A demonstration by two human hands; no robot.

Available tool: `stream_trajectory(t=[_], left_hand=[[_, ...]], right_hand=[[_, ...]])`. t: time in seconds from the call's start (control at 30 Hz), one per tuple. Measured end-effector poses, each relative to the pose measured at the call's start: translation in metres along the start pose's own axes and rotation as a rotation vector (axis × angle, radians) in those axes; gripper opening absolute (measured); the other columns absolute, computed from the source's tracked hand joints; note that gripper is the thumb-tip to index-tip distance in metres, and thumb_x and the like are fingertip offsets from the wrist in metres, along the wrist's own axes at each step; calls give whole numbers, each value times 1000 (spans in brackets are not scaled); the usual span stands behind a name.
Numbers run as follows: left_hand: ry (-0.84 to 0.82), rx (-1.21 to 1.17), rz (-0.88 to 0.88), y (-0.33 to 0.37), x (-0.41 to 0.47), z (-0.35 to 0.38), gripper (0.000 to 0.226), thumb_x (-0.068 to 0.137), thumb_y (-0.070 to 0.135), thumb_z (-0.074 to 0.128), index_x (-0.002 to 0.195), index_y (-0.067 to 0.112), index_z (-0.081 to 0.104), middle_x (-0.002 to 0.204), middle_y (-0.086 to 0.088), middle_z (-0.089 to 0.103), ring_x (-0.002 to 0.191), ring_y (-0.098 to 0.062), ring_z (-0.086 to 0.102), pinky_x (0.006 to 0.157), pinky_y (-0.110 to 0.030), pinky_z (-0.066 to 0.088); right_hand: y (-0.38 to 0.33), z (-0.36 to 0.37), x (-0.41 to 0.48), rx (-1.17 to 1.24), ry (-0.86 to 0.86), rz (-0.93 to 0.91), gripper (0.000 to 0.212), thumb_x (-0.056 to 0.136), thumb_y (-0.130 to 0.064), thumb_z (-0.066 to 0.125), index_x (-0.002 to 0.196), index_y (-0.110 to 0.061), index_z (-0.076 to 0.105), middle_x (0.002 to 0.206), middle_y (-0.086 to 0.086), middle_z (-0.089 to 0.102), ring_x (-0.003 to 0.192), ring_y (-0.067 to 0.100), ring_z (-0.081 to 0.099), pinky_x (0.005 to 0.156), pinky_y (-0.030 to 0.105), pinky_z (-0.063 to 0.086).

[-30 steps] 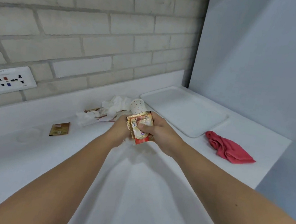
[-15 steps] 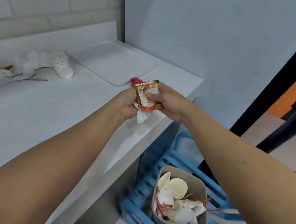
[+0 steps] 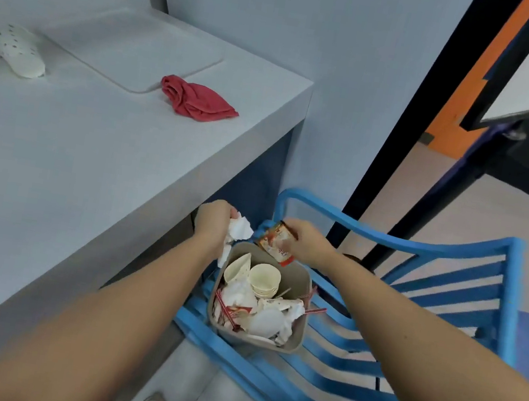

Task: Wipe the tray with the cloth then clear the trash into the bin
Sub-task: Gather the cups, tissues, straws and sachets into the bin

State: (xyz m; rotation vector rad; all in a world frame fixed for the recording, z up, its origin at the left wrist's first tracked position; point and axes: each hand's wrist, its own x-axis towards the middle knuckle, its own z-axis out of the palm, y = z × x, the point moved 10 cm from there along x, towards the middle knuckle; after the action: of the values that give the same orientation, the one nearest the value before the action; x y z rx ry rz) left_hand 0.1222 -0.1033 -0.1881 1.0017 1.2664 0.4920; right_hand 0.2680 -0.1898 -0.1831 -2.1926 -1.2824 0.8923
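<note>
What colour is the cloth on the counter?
The cloth is red, crumpled beside the white tray; the head view shows it clearly.

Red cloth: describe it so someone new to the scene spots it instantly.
Start at the white counter filling the left of the view; a flat white tray lies at its far end. The red cloth sits crumpled on the counter beside the tray's near right corner. It is the only red fabric; tray and spotted cup nearby are white.
</note>
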Motion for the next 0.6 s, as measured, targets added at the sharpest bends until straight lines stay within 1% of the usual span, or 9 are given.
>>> stream_trajectory(t=[0.07,0.13,0.2,0.27,0.37,0.4,0.47,0.5,0.6], left_hand=[[66,51,-7,-12,-4,-7,17,83,12,45,66,11,47,73,-8,51,67,-19,49,60,-29,38],[127,66,-10,-23,-8,-16,25,87,19,46,64,10,47,77,-11,53,74,-23,50,64,-33,38],[167,58,28,-24,-12,-18,33,92,23,47,61,11,45,74,-10,51,72,-22,49,64,-32,39],[190,67,73,-21,-13,-22,37,94,26,49,61,10,42,68,-8,45,67,-19,43,59,-28,37],[216,104,202,-17,-14,-27,33,95,30,48,70,9,45,72,-13,43,70,-24,42,63,-32,39],[215,125,253,-12,-18,-25,30,96,30,47,75,8,47,75,-14,44,72,-24,43,66,-33,40],[214,112,302,-7,-23,-19,24,97,29,45,88,8,51,81,-10,52,77,-22,50,73,-34,44],[210,76,305,-5,-25,-14,20,98,28,44,94,10,52,86,-6,55,81,-20,54,77,-34,46],[170,-11,320,3,-35,3,16,100,25,39,104,16,52,100,-2,56,93,-17,54,85,-31,46]], right_hand=[[3,33,-6,-96,-25,-75,22,92,-7,51,112,-13,59,110,6,64,96,18,55,79,26,42],[12,76,-8,-212,-166,-112,31,92,-8,50,119,-19,58,119,0,61,109,20,56,87,28,43],[27,114,-15,-321,-363,-82,38,90,-10,52,126,-22,54,127,1,56,117,24,52,96,35,44],[26,116,-15,-275,-385,-78,42,90,-7,53,130,-20,52,125,2,56,118,25,52,97,34,45],[-3,79,-13,187,-264,-33,29,99,-17,44,125,-14,55,104,-7,57,105,21,56,83,21,45],[-13,71,-15,402,-286,22,31,101,-26,39,127,-16,53,108,-4,57,106,22,57,84,23,46],[-33,71,-19,790,-406,119,42,101,-43,32,132,-20,48,121,5,56,109,27,60,89,36,51],[-43,74,-22,918,-465,146,44,101,-46,31,131,-20,48,118,6,57,105,28,62,87,41,53],[-56,80,-25,977,-534,142,43,103,-40,29,130,-14,50,109,9,61,93,23,61,83,40,53]])
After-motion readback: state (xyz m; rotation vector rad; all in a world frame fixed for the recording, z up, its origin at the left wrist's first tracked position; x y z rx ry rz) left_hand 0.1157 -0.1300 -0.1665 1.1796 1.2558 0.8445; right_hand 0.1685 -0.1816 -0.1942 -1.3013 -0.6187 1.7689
